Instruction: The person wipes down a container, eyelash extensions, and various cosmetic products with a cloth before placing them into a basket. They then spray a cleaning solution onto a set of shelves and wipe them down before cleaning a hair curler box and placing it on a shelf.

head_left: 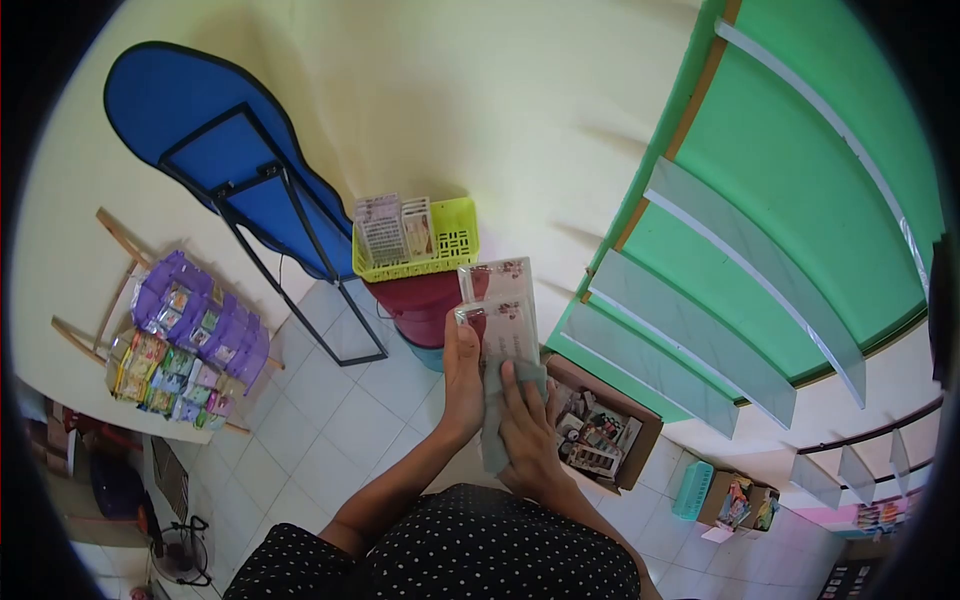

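Left hand (463, 375): clamped on the pale packs (507, 318), mid-scene.
Right hand (532, 445): closed over a grey cloth (494, 430) against them.
Floor (345, 430): open tiles, left of both arms.
Shelves (690, 330): edges jutting in, right.
Carton (643, 452): right; left side hidden, contents hard to make out.
Near pack edges: cloth-covered.

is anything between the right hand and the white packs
Yes: a gray cloth lies between the right hand and the lower part of the white packs. Nothing visible separates the left hand from them; its thumb rests directly on the front one.
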`<action>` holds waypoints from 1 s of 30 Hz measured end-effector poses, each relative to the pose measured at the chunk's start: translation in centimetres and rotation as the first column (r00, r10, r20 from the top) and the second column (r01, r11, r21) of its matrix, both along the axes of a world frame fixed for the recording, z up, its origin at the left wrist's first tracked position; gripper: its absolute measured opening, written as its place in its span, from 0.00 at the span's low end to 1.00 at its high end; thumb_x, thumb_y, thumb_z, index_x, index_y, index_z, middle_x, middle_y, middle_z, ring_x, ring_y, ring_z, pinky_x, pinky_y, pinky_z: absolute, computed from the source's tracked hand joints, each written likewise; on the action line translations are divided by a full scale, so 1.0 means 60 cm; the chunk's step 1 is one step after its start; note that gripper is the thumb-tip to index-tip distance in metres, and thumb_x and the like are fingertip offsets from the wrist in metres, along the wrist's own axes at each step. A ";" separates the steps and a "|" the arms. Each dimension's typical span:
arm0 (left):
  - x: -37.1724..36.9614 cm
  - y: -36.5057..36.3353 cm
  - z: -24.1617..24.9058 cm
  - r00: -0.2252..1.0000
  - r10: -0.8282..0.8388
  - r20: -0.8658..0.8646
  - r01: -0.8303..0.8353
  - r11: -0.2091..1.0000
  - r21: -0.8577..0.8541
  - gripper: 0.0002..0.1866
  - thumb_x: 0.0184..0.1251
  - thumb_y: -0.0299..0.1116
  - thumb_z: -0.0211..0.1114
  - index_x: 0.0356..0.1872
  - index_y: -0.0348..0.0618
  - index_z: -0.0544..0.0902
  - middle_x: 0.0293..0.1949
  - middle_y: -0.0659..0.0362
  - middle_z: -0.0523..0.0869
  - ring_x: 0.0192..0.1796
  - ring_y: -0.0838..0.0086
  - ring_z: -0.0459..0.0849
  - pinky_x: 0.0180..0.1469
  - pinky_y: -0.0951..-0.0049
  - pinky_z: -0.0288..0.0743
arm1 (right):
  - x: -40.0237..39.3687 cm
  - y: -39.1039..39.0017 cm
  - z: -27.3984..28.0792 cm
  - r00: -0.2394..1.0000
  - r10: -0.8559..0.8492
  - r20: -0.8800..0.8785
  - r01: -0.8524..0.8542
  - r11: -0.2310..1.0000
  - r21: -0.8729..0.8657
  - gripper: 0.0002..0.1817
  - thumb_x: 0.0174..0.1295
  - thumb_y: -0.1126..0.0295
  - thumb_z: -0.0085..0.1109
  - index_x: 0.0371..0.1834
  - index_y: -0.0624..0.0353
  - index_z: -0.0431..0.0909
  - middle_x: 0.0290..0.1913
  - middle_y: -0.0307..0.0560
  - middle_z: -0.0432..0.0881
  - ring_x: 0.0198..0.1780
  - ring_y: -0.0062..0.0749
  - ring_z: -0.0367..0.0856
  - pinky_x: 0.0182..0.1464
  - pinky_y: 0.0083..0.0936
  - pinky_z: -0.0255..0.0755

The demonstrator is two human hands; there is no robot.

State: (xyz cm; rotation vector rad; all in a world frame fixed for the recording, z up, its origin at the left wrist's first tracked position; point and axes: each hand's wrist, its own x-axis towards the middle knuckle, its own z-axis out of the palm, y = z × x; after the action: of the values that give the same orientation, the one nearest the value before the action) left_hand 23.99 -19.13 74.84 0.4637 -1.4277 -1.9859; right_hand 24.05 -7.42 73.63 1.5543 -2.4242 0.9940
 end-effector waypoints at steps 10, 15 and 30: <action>-0.131 -0.201 -0.004 0.975 -0.153 -0.159 0.176 0.974 0.140 0.21 0.68 0.47 0.43 0.53 0.42 0.61 0.43 0.55 0.74 0.41 0.72 0.77 0.41 0.73 0.73 | -0.095 -0.114 -0.102 0.421 0.137 0.897 0.614 0.684 -0.393 0.18 0.55 0.69 0.47 0.49 0.63 0.68 0.48 0.51 0.72 0.50 0.38 0.70 0.53 0.34 0.62; -0.162 -0.265 -0.010 0.959 -0.243 -0.143 0.278 0.901 0.333 0.21 0.67 0.48 0.44 0.52 0.45 0.61 0.43 0.51 0.75 0.38 0.65 0.81 0.36 0.66 0.79 | -0.128 -0.143 -0.081 0.270 0.470 0.841 0.824 0.340 -0.454 0.18 0.53 0.57 0.51 0.38 0.61 0.71 0.36 0.42 0.75 0.39 0.28 0.72 0.43 0.26 0.66; -0.076 -0.383 -0.123 0.905 0.425 0.024 -0.397 0.820 0.412 0.21 0.65 0.41 0.51 0.53 0.45 0.58 0.47 0.55 0.71 0.45 0.70 0.75 0.36 0.68 0.77 | -0.259 -0.292 -0.051 0.612 -0.225 0.758 0.488 0.862 -0.139 0.11 0.45 0.70 0.67 0.30 0.63 0.78 0.25 0.34 0.77 0.27 0.16 0.70 0.31 0.15 0.66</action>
State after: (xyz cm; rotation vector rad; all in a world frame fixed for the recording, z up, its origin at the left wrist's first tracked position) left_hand 19.45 -42.09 67.48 0.8064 -0.7708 -1.9052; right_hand 8.51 -24.96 70.57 0.5210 -2.6104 2.0776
